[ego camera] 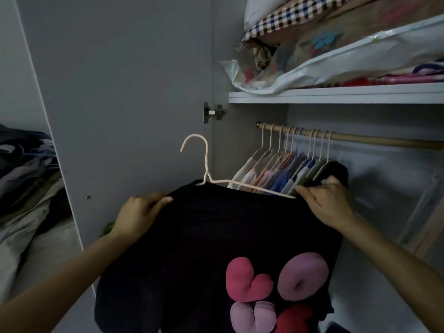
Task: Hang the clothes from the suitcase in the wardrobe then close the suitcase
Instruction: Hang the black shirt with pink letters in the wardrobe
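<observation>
I hold a black sweater with padded pink, mauve and red shapes on its front, spread out before the open wardrobe. A pale wire hanger sits in its neck, hook upward; the hanger's right arm lies bare outside the cloth. My left hand grips the sweater's left shoulder. My right hand pinches the right shoulder and the hanger's right tip. The wooden wardrobe rail is up and to the right, with several hung garments at its left end. The suitcase is out of view.
The open grey wardrobe door stands just left of the hanger, with its hinge. A white shelf above the rail carries bagged bedding. A pile of clothes lies at far left. The rail's right part is bare.
</observation>
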